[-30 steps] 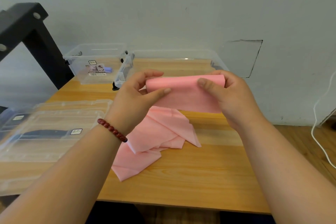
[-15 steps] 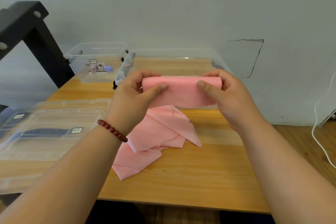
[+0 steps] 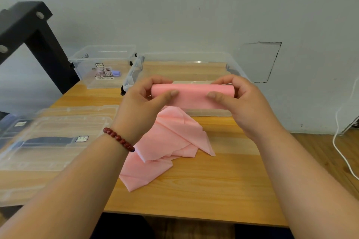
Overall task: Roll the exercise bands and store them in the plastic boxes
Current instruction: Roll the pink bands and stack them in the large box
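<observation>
Above the table (image 3: 223, 186), the left hand (image 3: 143, 108) and right hand (image 3: 246, 106) are pinching the pink band (image 3: 192, 96), apparently keeping its roll tight, tail trailing below.

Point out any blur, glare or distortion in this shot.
Head view: the flat clear plastic lids at left look smeared; the partly rolled pink rubber exercise band, gripped by the left hand and right hand, is sharp; light is soft and even, no hard shadows on the wooden table; wide-angle stretch swells the forearms at the bottom edge.
</observation>
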